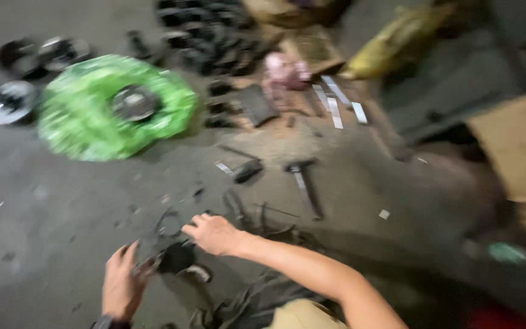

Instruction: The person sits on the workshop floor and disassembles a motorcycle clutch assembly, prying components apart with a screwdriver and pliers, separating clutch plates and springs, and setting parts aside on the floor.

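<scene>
We see a small dark metal part (171,256) low on the grey concrete floor (50,207), between two hands; the picture is blurred, so we cannot make out its shape. The left hand (122,286) sits at its left edge, fingers curled onto it; whether they truly grip it we cannot tell. The right hand (213,233) reaches in from the right, fingers bent and close together, tips touching or just above the part's upper edge; its hold is likewise unclear.

Just beyond the hands lie thin black straps or wires (245,213) in a loose tangle. Farther up, a dark-headed hammer (304,183) rests on the floor, with a small black block (248,170) to its left. Well above and left is a bright green coiled ring (117,106) with a round metal disc (134,102) in its centre. More shiny round discs (7,102) lie to its left. Flat silver metal strips (336,100) lie upper centre, near a pink crumpled rag (284,70). A brown cardboard sheet (518,140) lies at the right edge.
</scene>
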